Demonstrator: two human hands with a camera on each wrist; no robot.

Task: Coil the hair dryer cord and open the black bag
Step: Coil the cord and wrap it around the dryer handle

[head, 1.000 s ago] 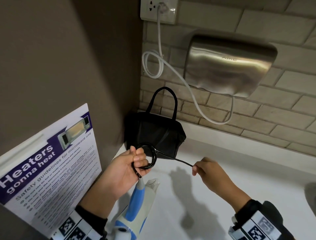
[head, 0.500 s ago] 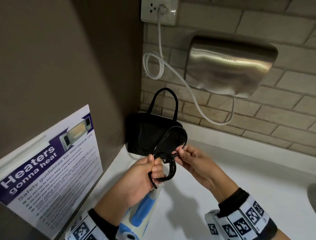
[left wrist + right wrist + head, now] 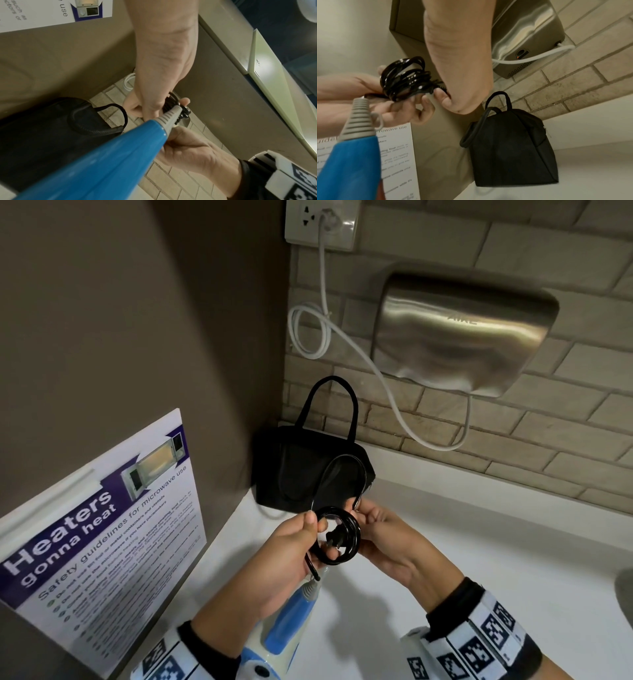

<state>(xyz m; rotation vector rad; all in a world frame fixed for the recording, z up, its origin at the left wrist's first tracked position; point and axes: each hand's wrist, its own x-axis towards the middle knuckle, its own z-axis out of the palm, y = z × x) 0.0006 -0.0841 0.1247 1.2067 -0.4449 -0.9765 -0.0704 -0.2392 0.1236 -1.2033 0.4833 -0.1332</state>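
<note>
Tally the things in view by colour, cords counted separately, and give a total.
Black: 2 - bag, dryer cord
White: 3 - socket, wall cord, poster
Blue and white: 1 - hair dryer
Steel: 1 - hand dryer
Total: 7

A shared pantry or washroom corner: wall-mounted steel hand dryer (image 3: 462,333), microwave safety poster (image 3: 99,546), white counter (image 3: 479,535).
</note>
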